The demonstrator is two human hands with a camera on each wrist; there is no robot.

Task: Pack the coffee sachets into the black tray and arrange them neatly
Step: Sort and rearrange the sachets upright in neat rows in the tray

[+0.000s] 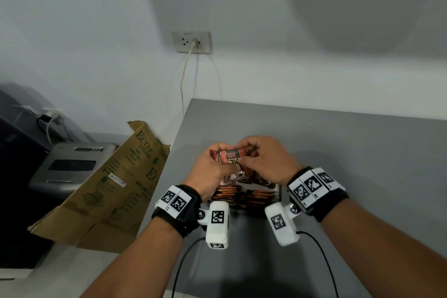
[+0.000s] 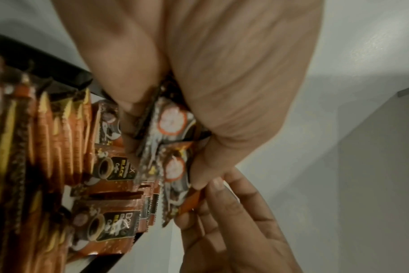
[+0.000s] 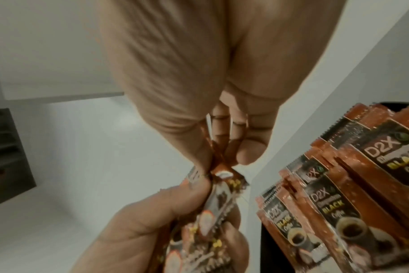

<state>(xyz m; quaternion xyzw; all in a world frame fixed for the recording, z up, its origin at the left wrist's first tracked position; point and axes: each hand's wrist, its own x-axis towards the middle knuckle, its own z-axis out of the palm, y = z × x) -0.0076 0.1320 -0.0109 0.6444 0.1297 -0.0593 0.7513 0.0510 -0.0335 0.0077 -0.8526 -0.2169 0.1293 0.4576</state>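
Over the black tray (image 1: 279,193), my left hand (image 1: 219,156) grips a small stack of orange-and-black D2X coffee sachets (image 1: 229,158). My right hand (image 1: 242,152) pinches the end of one sachet in that stack. In the left wrist view the left hand (image 2: 166,144) clamps the stack (image 2: 173,129), and the other hand's fingers (image 2: 222,203) pinch an orange sachet edge (image 2: 192,201). In the right wrist view my right hand (image 3: 224,157) nips the sachet's top (image 3: 218,166) above the held stack (image 3: 206,221). Several sachets (image 3: 339,194) stand in rows in the tray (image 2: 35,55).
The tray sits near the front left of a grey table (image 1: 338,152). A brown cardboard box (image 1: 104,189) leans by the table's left edge, with a grey machine (image 1: 70,167) behind it. A wall socket with a plugged cable (image 1: 192,42) is on the wall.
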